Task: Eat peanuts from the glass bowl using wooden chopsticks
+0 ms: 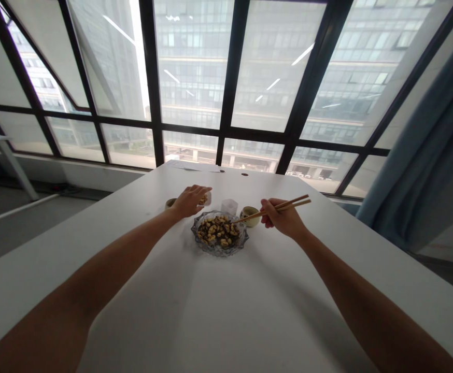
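Note:
A clear glass bowl (pixel 219 234) with a scalloped rim stands on the table, filled with pale nut-like pieces and dark bits. My right hand (pixel 281 217) is closed around a pair of wooden chopsticks (pixel 292 202), whose tips reach over the bowl's right side. Just behind the bowl's left rim, my left hand (pixel 191 201) has its fingers around a small clear cup (pixel 208 199) tilted on its side, with pale pieces inside. A second clear cup (pixel 229 206) stands behind the bowl. Between it and my right hand is a yellowish cup (pixel 251 216) with dark bits.
Another yellowish cup (pixel 170 203) is partly hidden behind my left hand. Papers (pixel 193 166) and two small dark round items lie at the white table's (pixel 218 321) far edge, before large windows. A blue curtain (pixel 421 134) hangs at right.

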A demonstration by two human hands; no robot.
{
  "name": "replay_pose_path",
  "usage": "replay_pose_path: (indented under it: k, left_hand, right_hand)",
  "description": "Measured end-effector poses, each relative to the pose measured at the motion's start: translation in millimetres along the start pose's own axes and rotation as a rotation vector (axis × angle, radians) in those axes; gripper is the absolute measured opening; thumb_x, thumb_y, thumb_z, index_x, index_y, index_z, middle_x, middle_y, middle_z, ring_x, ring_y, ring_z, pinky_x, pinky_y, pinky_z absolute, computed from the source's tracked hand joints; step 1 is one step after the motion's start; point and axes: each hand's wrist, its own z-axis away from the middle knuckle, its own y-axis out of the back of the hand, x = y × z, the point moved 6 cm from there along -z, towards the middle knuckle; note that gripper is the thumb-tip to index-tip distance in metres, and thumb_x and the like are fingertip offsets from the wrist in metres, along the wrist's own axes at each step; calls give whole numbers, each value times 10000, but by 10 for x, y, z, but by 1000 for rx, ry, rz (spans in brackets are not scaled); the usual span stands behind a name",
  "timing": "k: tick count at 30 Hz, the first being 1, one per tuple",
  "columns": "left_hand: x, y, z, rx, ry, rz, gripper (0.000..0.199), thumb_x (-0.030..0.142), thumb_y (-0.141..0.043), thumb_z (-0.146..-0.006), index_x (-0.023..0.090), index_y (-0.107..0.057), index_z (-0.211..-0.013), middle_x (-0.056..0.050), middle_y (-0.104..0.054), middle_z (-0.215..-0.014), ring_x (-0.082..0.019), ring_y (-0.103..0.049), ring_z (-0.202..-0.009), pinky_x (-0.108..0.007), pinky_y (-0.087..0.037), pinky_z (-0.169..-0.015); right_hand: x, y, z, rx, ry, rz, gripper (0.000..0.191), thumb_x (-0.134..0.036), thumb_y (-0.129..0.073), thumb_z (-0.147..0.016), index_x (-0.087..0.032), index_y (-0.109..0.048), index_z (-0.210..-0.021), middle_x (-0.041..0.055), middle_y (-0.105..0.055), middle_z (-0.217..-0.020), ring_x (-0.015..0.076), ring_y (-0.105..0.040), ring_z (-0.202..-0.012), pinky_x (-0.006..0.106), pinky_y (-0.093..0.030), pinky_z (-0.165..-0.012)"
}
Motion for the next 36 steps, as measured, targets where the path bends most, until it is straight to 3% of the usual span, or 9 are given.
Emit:
replay_pose_path:
  k: [8, 11, 14, 17, 23, 29, 32, 36]
  left_hand:
    - [-231, -184, -18, -262, 416, -54, 753, 513, -602, -846, 154, -363, -1463, -168, -651, -1283, -325, -604, -1192, -432, -419, -1013]
    - [-266, -210, -56, -316, 489, -42, 784, 591, -591, -837, 157, -371, -1453, -191, -631, -1316, -344, -580, -1234, -441, -424, -1003]
    - [-162, -211, -185, -278, 448, -24, 769, 630, -551, -855, 141, -412, -1432, -206, -584, -1381, -356, -533, -1288, -464, -402, -1037]
    - [77, -245, -356, -248, 359, 20, 725, 623, -502, -895, 131, -436, -1424, -190, -575, -1402, -344, -526, -1298, -464, -376, -1070]
    - [515, -398, -601, -301, 332, 108, 730, 611, -556, -871, 147, -437, -1422, -201, -598, -1373, -346, -557, -1278, -452, -395, -1054]
    - [617, -538, -673, -351, 380, 157, 721, 505, -654, -825, 150, -423, -1409, -198, -627, -1325, -340, -591, -1240, -453, -434, -1025]
    - [610, -515, -687, -265, 356, 190, 752, 418, -716, -773, 156, -415, -1411, -174, -634, -1312, -326, -603, -1211, -423, -460, -1008]
    - [619, -364, -658, -62, 170, 231, 724, 268, -703, -757, 191, -413, -1415, -121, -574, -1401, -300, -535, -1279, -428, -430, -1077]
  right_hand:
    - [-68, -63, 42, -5, 16, 86, 647, -791, -537, -802, -166, -619, -657, 62, -642, -519, 137, -574, -402, 235, -438, -377]
    - [-110, -76, 66, -5, 15, 121, 649, -789, -517, -818, -170, -607, -645, 71, -643, -525, 146, -579, -410, 247, -445, -386]
    - [-168, -77, 96, 5, 22, 158, 639, -774, -494, -844, -178, -596, -637, 73, -645, -523, 155, -587, -416, 254, -452, -393]
    - [-229, -109, 128, -18, 47, 215, 622, -748, -470, -877, -187, -588, -635, 69, -652, -529, 156, -597, -423, 252, -456, -404]
    - [-262, -209, 170, -101, 73, 302, 572, -691, -449, -919, -203, -568, -646, 54, -651, -549, 158, -605, -450, 245, -432, -417]
    - [-347, -275, 214, -169, 150, 376, 500, -611, -424, -956, -218, -538, -669, 18, -607, -556, 141, -551, -469, 240, -388, -454]
    - [-471, -360, 276, -210, 296, 474, 490, -577, -421, -968, -224, -474, -632, 6, -561, -572, 128, -493, -505, 242, -354, -503]
    - [-565, -447, 327, -236, 406, 521, 517, -561, -416, -974, -221, -397, -584, 7, -514, -570, 120, -436, -503, 259, -333, -525]
